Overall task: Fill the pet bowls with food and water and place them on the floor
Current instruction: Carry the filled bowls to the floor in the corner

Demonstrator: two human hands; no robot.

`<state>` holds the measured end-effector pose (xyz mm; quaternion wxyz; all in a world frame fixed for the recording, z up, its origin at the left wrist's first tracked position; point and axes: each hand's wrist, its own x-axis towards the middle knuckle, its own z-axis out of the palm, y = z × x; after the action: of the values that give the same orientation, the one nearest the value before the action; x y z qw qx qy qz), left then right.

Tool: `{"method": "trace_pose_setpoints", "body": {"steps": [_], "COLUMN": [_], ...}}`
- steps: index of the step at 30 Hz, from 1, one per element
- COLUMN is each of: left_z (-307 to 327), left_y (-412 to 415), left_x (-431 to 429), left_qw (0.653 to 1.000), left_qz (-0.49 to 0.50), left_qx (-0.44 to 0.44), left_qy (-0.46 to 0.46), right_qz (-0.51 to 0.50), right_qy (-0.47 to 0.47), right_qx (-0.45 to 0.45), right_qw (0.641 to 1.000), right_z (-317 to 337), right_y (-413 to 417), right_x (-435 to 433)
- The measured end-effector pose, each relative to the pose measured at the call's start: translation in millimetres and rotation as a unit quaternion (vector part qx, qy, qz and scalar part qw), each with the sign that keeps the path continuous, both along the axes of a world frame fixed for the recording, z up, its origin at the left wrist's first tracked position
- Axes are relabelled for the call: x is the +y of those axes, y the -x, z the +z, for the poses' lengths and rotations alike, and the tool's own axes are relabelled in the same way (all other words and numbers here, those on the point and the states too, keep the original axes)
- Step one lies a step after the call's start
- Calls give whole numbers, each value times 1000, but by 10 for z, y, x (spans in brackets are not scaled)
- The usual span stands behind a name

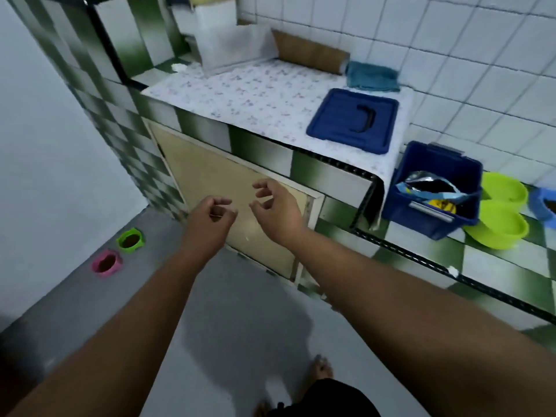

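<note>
Two small pet bowls stand on the grey floor by the left wall: a green bowl [130, 240] and a pink bowl [107, 262], both with brown food inside. On the lower counter at the right sits an open blue bin [433, 191] holding a food bag [427, 183]. Beside it are two lime green bowls [501, 224] and a blue bowl [544, 204] with brown food, cut off by the frame edge. My left hand [210, 215] and my right hand [273, 206] hover in front of the cupboard door, fingers loosely curled, holding nothing.
The bin's blue lid [352, 121] lies on the patterned counter cover. A teal cloth [371, 76] and a brown board [310, 54] sit at the back. A beige cupboard door [210, 176] is below. My bare foot [323, 368] stands on the floor.
</note>
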<state>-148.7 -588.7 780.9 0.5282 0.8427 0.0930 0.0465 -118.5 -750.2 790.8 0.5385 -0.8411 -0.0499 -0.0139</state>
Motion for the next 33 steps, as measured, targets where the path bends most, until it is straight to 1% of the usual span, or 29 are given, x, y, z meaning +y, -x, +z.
{"method": "trace_pose_setpoints", "body": {"steps": [6,10,13,17,23,28,33], "left_z": [50,33,-13,-113,-281,-306,-382], "left_y": [101,152,217,317,411,358,56], "left_x": [-1014,-1767,-2423,-3327,-4578,-5364,-6070], "left_qw": [995,987,983,977,969,955,947], "left_qz": [-98,-163,-184,-208,-234,-274,-295], "left_qx": [4,5,7,42,76,100,118], "left_qy": [-2,-9,-11,8,24,58,54], "right_qz": [-101,-164,-208,-247,-315,-384,-435], "right_qy": [-50,-64,-75,-71,-47,-56,-72], "right_qx": [-4,3,6,14,38,53,77], "right_qw": [994,984,975,966,947,920,894], "right_z": [-110,-171,-273,-352,-457,-569,-734], "right_y": [366,578,752,1000,1232,1331,1256], "right_x": [-1097,-1906,-2542,-3446,-4721,-5514,-6094]}}
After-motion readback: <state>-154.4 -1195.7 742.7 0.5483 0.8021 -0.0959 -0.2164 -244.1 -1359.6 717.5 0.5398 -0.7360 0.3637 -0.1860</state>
